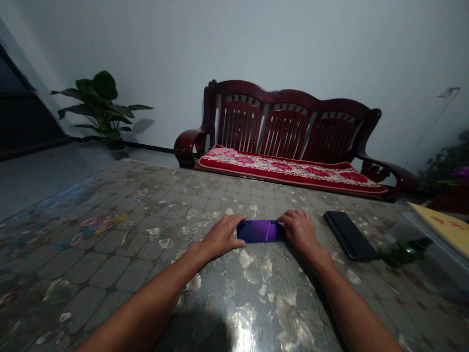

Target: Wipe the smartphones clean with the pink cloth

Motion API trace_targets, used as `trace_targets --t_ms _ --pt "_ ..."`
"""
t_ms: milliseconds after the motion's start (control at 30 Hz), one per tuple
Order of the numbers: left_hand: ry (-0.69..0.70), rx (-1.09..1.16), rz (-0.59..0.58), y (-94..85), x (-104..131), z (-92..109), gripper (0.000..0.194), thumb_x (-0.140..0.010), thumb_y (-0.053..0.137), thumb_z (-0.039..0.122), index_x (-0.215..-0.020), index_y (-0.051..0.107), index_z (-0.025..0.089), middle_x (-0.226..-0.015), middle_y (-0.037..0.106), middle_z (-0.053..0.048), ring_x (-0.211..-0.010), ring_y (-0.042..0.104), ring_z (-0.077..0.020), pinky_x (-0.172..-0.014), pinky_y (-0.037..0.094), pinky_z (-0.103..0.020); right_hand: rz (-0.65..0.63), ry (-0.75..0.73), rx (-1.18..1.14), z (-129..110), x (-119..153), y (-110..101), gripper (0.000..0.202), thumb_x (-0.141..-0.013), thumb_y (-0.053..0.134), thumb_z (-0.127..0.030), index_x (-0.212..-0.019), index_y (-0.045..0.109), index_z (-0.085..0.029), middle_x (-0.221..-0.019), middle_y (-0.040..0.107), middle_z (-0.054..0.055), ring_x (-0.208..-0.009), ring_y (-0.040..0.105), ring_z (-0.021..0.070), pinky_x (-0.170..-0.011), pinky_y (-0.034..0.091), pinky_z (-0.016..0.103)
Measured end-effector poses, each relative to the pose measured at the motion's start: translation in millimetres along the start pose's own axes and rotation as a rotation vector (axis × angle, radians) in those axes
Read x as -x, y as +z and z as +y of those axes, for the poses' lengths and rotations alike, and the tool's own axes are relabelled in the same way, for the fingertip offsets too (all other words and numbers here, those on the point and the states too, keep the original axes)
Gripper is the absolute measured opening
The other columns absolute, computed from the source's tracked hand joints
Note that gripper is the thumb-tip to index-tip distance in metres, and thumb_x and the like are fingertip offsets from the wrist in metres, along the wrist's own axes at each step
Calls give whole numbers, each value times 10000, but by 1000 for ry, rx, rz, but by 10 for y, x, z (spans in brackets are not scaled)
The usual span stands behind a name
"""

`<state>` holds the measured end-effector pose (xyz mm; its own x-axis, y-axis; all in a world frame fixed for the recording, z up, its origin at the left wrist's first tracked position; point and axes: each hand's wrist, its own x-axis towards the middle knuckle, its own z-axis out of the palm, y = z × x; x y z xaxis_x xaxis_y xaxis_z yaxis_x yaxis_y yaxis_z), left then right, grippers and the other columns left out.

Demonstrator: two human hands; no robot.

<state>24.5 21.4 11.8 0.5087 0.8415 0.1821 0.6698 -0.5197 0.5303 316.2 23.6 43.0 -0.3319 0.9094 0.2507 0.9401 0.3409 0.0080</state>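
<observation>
Left hand [225, 233] holding purple phone [259, 231] by one end; right hand [299, 230] touching opposite end, its grip unclear; phone lying at middle of table [205, 195]; black flat case [351, 234] lying on table's right, coloured bands [103, 225] lying on table's left, wooden bench [287, 98] standing beyond table

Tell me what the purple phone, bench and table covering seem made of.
Purple phone: probably glass or glossy plastic; it shows a bright streak. Bench: likely varnished wood, dark red, with slats and highlights. Table covering: perhaps smooth plastic; glare shows over its pattern.
</observation>
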Motion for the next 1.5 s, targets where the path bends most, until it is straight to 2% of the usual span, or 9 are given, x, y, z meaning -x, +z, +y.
trace_targets --t_ms 133,367,533,667,867,1067,1300,1500 --pt "-3 -7 -1 8 0 -7 739 -776 839 330 -1423 503 213 -1377 611 -123 -1272 553 -310 -1088 442 -461 4 -53 0 28 26 -63 280 -837 604 -74 -949 786 -255 -953 718 47 -931 536 207 -866 289 340" --pt "-14 -5 0 -1 2 16 729 -766 848 319 -1407 522 204 -1384 604 -124 -1280 550 -307 -1101 435 -444 96 -51 -62 -3 -41 0 233 -884 596 -101 -945 778 -233 -970 748 47 -950 548 217 -888 293 345" --pt "-12 -2 -11 -20 6 24 743 -764 852 316 -1412 515 178 -1384 602 -137 -1284 544 -306 -1111 427 -445 99 -115 -79 -4 -32 -12 266 -853 599 -60 -923 781 -241 -943 758 36 -949 549 210 -915 299 350" --pt "-9 6 -3 -16 5 16 726 -768 847 326 -1408 523 209 -1370 612 -120 -1268 556 -310 -1095 440 -449 88 -175 -78 3 -17 -49 270 -838 606 -60 -902 782 -253 -933 763 31 -943 550 212 -947 300 361" --pt "-1 8 7 -1 3 6 730 -759 855 335 -1400 525 220 -1359 620 -114 -1257 562 -309 -1079 447 -442 117 -142 -69 -14 -41 -13 227 -868 614 -94 -902 778 -246 -927 766 32 -938 553 213 -945 314 364" --pt "-1 13 7 -14 6 15 718 -768 839 328 -1405 521 233 -1357 623 -109 -1249 567 -308 -1076 448 -447 72 -181 -49 -8 -28 -80 252 -850 607 -71 -869 780 -253 -903 760 36 -921 555 218 -953 324 373" --pt "-10 9 -7 -12 -1 5 729 -761 849 340 -1402 525 215 -1352 623 -112 -1248 562 -309 -1070 450 -438 61 -92 -27 -29 -53 -60 248 -869 599 -77 -900 783 -240 -921 761 49 -952 551 228 -915 324 359" --pt "-5 9 -2 -19 -1 11 706 -771 839 352 -1394 533 226 -1335 631 -105 -1229 571 -308 -1059 453 -440 117 -81 -16 -89 -63 -45 220 -915 591 -128 -930 779 -241 -960 753 57 -962 535 234 -912 322 365"
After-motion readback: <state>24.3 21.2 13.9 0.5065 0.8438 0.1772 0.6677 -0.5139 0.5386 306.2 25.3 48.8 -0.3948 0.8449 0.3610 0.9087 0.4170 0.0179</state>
